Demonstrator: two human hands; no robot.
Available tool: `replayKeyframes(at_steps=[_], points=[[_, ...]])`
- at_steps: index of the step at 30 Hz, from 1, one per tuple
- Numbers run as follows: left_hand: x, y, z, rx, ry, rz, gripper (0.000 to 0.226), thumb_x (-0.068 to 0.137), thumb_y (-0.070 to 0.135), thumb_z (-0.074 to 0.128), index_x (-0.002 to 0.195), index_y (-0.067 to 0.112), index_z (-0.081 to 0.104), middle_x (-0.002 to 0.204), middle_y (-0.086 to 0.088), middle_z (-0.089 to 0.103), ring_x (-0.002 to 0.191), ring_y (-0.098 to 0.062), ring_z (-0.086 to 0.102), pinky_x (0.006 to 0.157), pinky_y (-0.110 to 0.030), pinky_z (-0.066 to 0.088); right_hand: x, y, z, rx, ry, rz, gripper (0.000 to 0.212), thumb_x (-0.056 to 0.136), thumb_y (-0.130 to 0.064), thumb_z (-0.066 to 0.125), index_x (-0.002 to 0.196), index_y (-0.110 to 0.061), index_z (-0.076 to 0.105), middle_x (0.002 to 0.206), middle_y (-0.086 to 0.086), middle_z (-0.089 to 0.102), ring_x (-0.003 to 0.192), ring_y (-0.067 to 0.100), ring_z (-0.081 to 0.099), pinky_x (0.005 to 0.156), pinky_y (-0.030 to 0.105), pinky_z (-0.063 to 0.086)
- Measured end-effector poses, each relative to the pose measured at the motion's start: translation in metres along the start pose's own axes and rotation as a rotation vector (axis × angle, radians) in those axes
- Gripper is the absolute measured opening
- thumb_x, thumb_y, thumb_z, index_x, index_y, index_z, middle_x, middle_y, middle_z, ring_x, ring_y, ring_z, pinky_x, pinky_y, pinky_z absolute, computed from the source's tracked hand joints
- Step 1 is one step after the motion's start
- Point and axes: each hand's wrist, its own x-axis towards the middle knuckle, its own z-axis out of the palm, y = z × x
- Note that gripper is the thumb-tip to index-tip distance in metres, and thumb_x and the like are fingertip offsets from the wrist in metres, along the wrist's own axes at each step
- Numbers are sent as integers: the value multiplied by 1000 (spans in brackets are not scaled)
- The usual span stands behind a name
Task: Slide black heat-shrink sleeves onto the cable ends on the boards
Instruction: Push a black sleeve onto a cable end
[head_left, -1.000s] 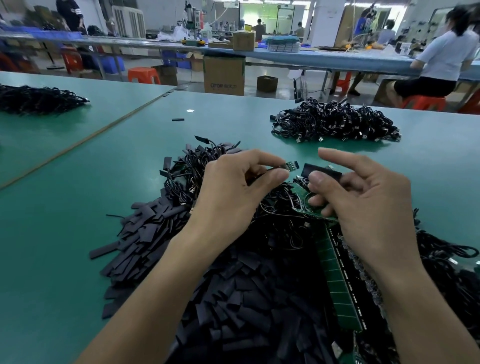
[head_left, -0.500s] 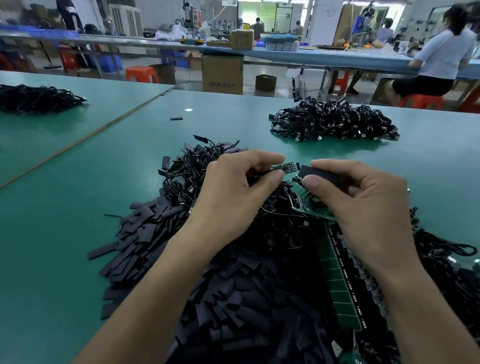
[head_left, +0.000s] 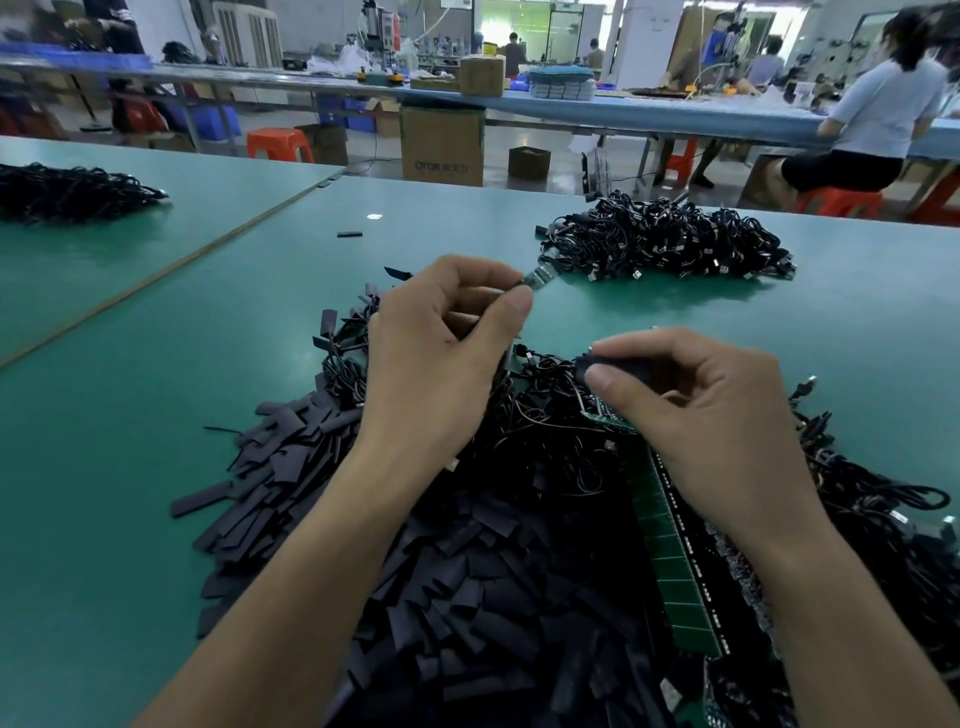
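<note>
The left hand (head_left: 436, 358) pinched a small board (head_left: 540, 275) with its tip pointing outward, while the right hand (head_left: 711, 421) pinched a black sleeve (head_left: 621, 366) nearby, probably lining up to slide it on.

Left hand (head_left: 436, 358) pinches farther forward; right hand (head_left: 711, 415) pinches nearer in.

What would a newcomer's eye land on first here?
The two hands at centre: the left hand pinches a small board, the right hand pinches a black sleeve. Beneath them spreads a big heap of sleeves; a cable pile sits farther back, right.
</note>
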Motion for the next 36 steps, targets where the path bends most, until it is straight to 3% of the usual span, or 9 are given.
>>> replayKeyframes(at_steps=[4, 9, 11, 16, 23, 26, 29, 33, 36], points=[[1, 2, 0, -6, 52, 16, 16, 93, 22, 71, 84, 35, 67, 70, 10, 69, 61, -34, 54, 55, -39, 48, -2, 1, 7, -33, -104, -20, 17, 86, -16, 75, 84, -33, 75, 76, -10, 72, 67, 8, 66, 62, 17, 50], [1, 2, -1, 15, 53, 16, 14, 92, 23, 71, 85, 34, 67, 70, 10, 68, 58, -24, 54, 54, -32, 47, -4, -4, 7, 40, -118, -41, 22, 91, -13, 71, 91, -35, 73, 74, -4, 72, 60, 12, 68, 59, 16, 50], [2, 1, -2, 16, 94, 42, 14, 93, 22, 71, 86, 34, 68, 71, 7, 69, 60, -28, 55, 54, -33, 46, -6, -7, 9, -124, -160, -80, 18, 88, -20, 74, 92, -38, 76, 77, -14, 73, 67, 8, 68, 65, 21, 54], [6, 1, -6, 6, 167, 64, 6, 94, 18, 70, 93, 24, 68, 66, 22, 65, 54, 3, 50, 55, -12, 39, -17, -15, 22, -551, -466, 99, 33, 87, -52, 70, 118, -56, 59, 101, -14, 66, 83, 12, 64, 84, 35, 56], [5, 2, -5, 27, 151, 70, 13, 94, 19, 69, 89, 30, 66, 67, 23, 64, 55, 0, 50, 54, -13, 40, -35, -14, 63, -656, -662, -10, 24, 96, -38, 61, 118, -45, 64, 97, -16, 46, 94, 19, 63, 70, 30, 40], [4, 0, -5, 22, 145, 64, 13, 94, 19, 70, 88, 30, 66, 66, 21, 63, 54, 0, 48, 53, -14, 40, -37, 0, 76, -758, -847, 50, 42, 99, -21, 59, 132, -48, 55, 99, -14, 30, 103, 24, 59, 70, 33, 36], [4, -1, -4, 34, 128, 56, 14, 93, 21, 71, 87, 32, 66, 66, 21, 63, 53, 0, 46, 54, -15, 39, -36, 9, 79, -817, -915, 63, 58, 98, -5, 58, 140, -44, 50, 109, -9, 33, 109, 26, 55, 70, 35, 38], [4, -3, -3, 50, 112, 54, 13, 93, 23, 71, 87, 34, 66, 67, 23, 64, 53, 0, 47, 55, -16, 40, -35, 16, 77, -797, -891, 43, 40, 103, -17, 54, 138, -37, 54, 110, -8, 33, 111, 24, 52, 71, 35, 37], [5, -4, -3, 48, 118, 58, 12, 93, 23, 71, 87, 33, 66, 67, 23, 64, 53, 0, 47, 54, -15, 39, -35, 14, 75, -724, -860, 56, 21, 102, -33, 55, 121, -37, 63, 107, -12, 36, 105, 21, 55, 71, 33, 38]])
